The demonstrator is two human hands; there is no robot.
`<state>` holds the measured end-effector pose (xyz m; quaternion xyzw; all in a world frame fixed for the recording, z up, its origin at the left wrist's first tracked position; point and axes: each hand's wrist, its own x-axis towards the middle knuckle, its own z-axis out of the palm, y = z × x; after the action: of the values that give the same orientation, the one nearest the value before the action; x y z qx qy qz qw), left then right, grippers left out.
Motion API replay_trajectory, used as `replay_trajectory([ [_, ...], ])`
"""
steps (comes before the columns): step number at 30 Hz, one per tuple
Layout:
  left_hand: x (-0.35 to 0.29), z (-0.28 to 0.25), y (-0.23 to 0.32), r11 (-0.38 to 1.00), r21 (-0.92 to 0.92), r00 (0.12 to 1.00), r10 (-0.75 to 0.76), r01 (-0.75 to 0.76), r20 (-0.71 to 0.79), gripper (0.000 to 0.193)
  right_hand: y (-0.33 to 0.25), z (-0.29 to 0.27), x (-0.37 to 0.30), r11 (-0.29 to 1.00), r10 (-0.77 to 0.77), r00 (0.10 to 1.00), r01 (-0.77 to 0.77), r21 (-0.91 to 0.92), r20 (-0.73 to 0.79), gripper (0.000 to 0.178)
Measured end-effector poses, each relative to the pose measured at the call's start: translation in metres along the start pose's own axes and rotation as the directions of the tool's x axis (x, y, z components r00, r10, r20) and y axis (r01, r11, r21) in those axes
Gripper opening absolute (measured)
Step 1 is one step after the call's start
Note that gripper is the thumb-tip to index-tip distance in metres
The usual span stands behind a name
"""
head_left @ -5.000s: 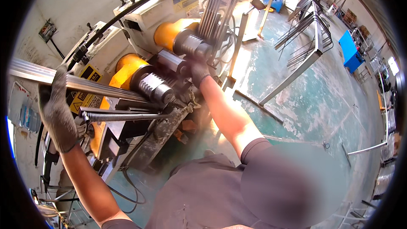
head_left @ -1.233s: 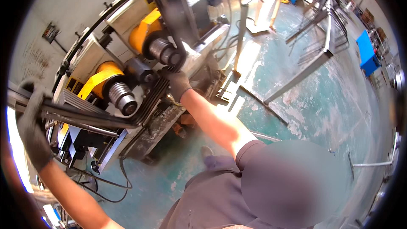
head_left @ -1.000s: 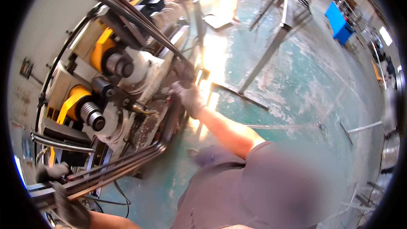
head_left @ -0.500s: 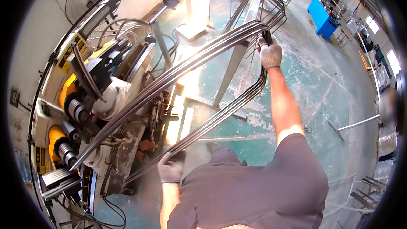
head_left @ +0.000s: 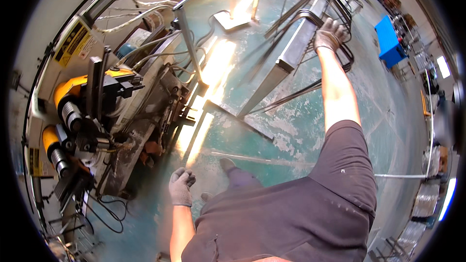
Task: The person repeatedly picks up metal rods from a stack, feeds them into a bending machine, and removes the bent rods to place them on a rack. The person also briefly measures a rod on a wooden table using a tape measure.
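Note:
Bent metal rods (head_left: pixel 310 15) hang in a bundle over the grey beam (head_left: pixel 303 43) of a stand. My right hand (head_left: pixel 331 35), in a grey-white work glove, reaches out to them at arm's length. Its fingers are spread and appear to rest against the rods' bent ends; the palm side is hidden. Lower down, the long legs of some rods (head_left: pixel 298 95) slant past the stand's post. My left hand (head_left: pixel 181 187), also gloved, is low in front of my body with its fingers curled and nothing visible in it. The bending machine (head_left: pixel 73 94) is nearest to it.
On the left, the machine has yellow-and-black parts, coiled springs and loose cables (head_left: pixel 114 216). The stand's foot bar (head_left: pixel 242 122) lies across the green floor. A blue cabinet (head_left: pixel 390 41) stands at the far right. Wrapped bundles (head_left: pixel 426 199) line the right side.
The rod bundle has gone from across the machine and my two hands onto the stand's beam. My left hand has let go of it. My right hand has moved farther out and opened.

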<state>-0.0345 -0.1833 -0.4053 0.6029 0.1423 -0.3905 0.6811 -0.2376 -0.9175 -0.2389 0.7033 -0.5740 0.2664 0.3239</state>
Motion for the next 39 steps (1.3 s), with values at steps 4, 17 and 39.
replay_trajectory([
  [4,-0.028,-0.050,-0.048,0.999,-0.024,0.978,-0.044,0.040,-0.205,0.038,-0.043,-0.063,-0.083,0.870,-0.098,0.941,0.240,0.431,-0.325,0.059],
  [17,-0.183,-0.248,-0.152,0.991,0.104,0.731,0.132,-0.084,-0.669,0.039,-0.228,-0.272,-0.658,0.296,-0.916,-0.264,0.068,0.953,0.303,0.043],
  [39,-0.396,-0.579,-0.368,0.652,-0.641,0.367,-0.526,-0.405,-0.767,0.041,-0.484,-0.610,-0.985,-0.121,-0.787,-0.600,0.380,0.917,0.145,0.036],
])
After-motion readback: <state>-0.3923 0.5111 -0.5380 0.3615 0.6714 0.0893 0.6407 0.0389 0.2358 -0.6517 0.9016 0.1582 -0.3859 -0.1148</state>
